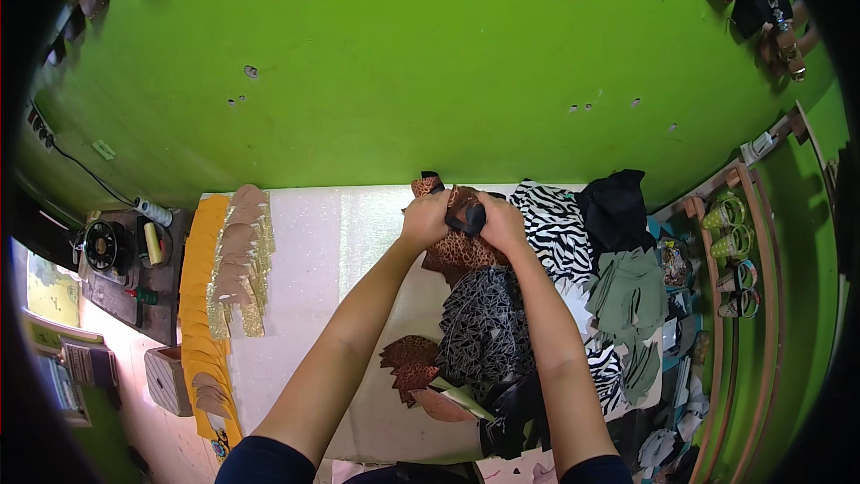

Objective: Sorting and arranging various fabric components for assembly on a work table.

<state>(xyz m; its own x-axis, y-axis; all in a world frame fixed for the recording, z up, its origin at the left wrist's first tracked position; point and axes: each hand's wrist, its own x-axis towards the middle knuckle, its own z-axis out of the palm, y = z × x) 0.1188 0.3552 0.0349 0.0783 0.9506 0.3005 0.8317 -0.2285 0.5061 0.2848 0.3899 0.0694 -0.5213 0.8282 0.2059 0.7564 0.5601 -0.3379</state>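
Note:
Both arms reach to the far middle of the table. My left hand [425, 220] is closed at the left edge of a leopard-print cut piece [468, 253]. Closed on a black strip [465, 222] beside it is my right hand [503, 224]; the strip curves between the two hands. The fingertips are partly hidden. Beneath them, leopard-print pieces overlap in a pile. Nearer to me lies a fan of black pieces with thin white lines [484, 327]. Zebra-print pieces [548, 224] spread just right of my right hand.
Mustard-yellow pieces [199, 296] and glittery gold pieces [255, 282] line the table's left side. Green pieces [627, 296] and black fabric [614, 211] lie on the right. A sewing machine [103, 246] stands far left; a wooden rack with sandals [730, 242] stands right. A green wall [430, 63] rises behind.

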